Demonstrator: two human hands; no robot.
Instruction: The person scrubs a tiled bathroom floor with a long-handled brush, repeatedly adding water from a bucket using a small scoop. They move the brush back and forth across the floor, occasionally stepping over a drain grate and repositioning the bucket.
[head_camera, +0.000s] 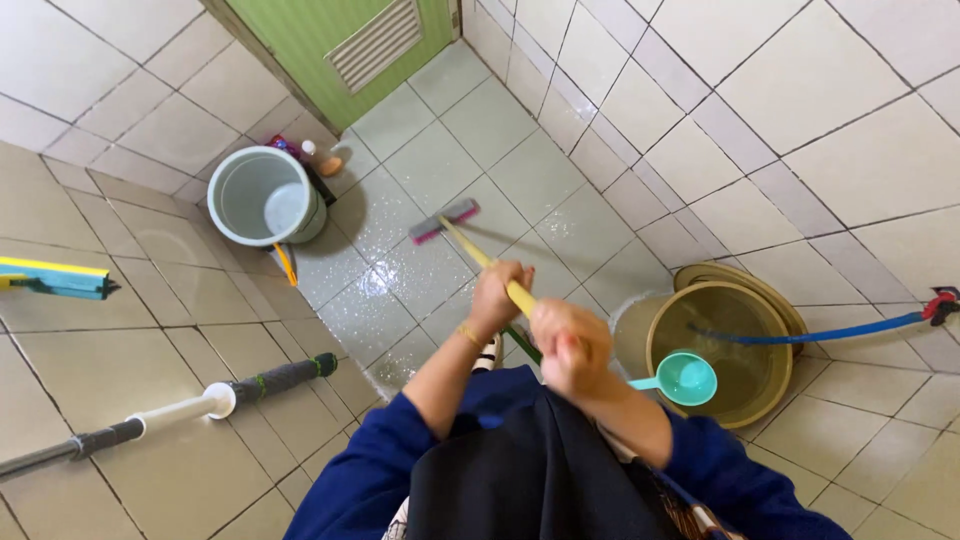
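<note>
While both hands close round the yellow handle (480, 255) of a floor brush, the left hand (497, 297) sits farther down the shaft and the right hand (570, 345) nearer the body, each with fingers curled fully about the stick so that it runs through both fists. From the left hand's fingers the handle slants away to the far left and ends at the brush head (444, 220), grey on top with a pink edge, which lies on the wet, glistening floor tiles (400, 290). Far left of the brush stands a pale grey bucket (266, 196), and behind it, against the green door (330, 40), are a few small bottles (318, 155) in white, orange and purple; their labels are too small to make out. Near right is a tan bucket (720, 350) holding water, with a teal dipper (685, 378) at its rim and a blue hose (820, 333) leading into it. At near left a mop pole (180, 410) with grey grips lies across the dry tiles.
</note>
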